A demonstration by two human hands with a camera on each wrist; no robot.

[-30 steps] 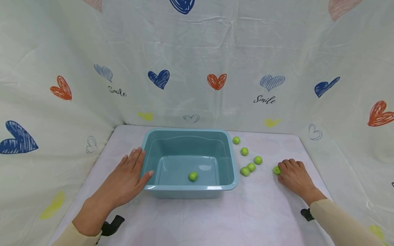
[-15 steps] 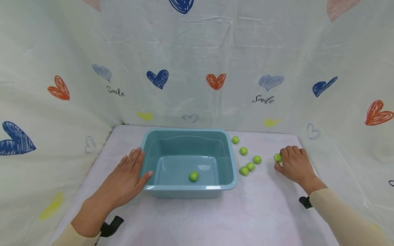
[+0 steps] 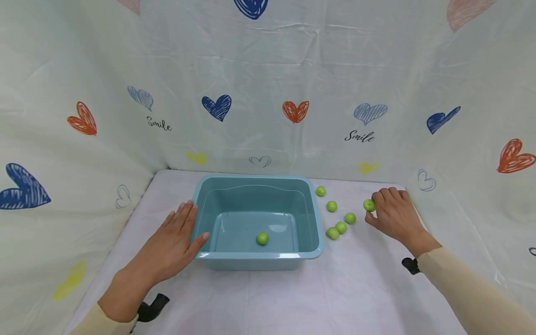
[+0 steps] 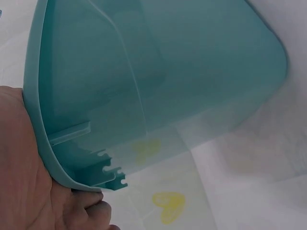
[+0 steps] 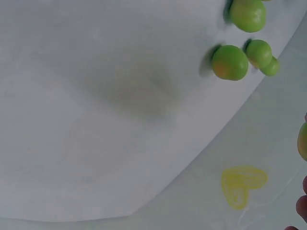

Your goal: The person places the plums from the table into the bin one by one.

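Note:
My left hand (image 3: 167, 246) lies with straight fingers along the left rim of a blue-green plastic basin (image 3: 259, 255); the left wrist view shows that hand against the basin's edge. Inside the basin, on its floor, sits one small round green fruit (image 3: 262, 238). Raised over the right part of the table, my right hand (image 3: 395, 216) pinches another green fruit (image 3: 369, 205) between thumb and fingers. Only a sliver of that held fruit (image 5: 302, 141) shows at the right edge of the right wrist view. Its exact kind is hard to tell.
Several more green fruits, one (image 3: 350, 217) nearest my right hand, lie loose on the white-covered table (image 3: 268, 302) just right of the basin. A white curtain (image 3: 259, 70) printed with hearts rises behind the table and along both sides.
My right hand has lifted the green fruit off the table, moving away from me and then slightly left. The left hand and basin stay where they were.

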